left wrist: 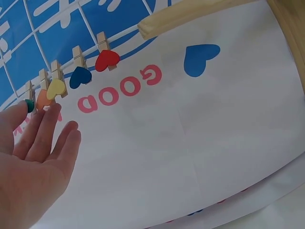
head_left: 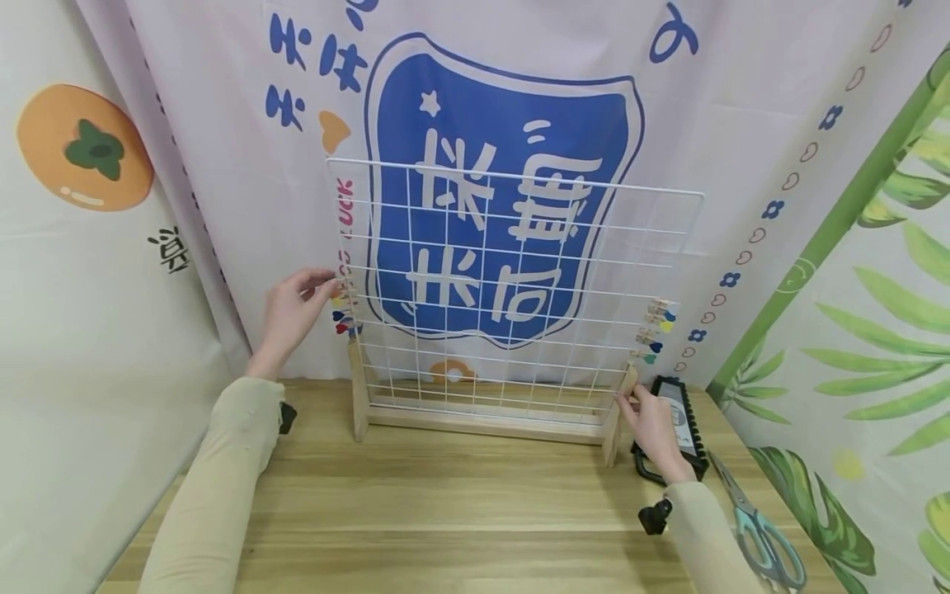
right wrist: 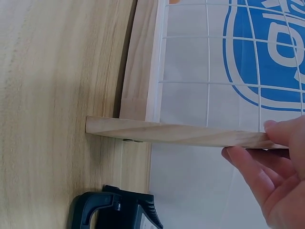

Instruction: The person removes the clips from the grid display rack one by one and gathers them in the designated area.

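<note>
your left hand [head_left: 292, 318] pinches a green-heart peg [left wrist: 30, 105], your right hand [head_left: 655, 425] grips a wooden post [right wrist: 186, 135].

that peg sits at the side edge of the wire grid [head_left: 482, 280], which stands upright in its wooden base [head_left: 486, 421] on the table [head_left: 430, 495]; your right thumb and fingers close round the opposite post, likely to keep the frame from swaying. the clipped row probably lets each heart face outward. your left thumb hides part of the green heart, and how firmly its peg bites the wire you can't tell; your right fingers cover the post's upper part, and the far pegs [head_left: 653, 332] look small and blurred.
</note>
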Action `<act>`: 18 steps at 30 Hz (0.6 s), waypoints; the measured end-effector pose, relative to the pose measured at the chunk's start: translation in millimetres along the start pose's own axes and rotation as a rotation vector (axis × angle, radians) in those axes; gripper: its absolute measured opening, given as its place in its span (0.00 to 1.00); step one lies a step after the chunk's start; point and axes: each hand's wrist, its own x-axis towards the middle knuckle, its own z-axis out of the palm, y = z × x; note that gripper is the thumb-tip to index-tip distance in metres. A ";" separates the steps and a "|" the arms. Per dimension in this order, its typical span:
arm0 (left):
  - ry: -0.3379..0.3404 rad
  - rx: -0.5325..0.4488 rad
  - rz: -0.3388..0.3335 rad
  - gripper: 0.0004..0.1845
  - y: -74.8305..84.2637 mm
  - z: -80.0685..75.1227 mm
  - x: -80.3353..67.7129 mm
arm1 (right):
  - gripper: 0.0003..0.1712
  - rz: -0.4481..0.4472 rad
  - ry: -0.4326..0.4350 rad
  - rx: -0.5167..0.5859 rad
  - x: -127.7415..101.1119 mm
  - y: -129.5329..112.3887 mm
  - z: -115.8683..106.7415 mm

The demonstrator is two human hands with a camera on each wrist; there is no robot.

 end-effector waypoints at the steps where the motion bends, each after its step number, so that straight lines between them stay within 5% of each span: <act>1: 0.005 0.003 0.005 0.21 -0.1 -0.5 -0.5 | 0.08 -0.001 0.003 0.000 0.0 0.1 0.2; 18: 0.048 0.052 -0.007 0.20 -0.3 -6.1 -3.8 | 0.07 -0.007 0.017 0.009 -1.4 1.6 2.5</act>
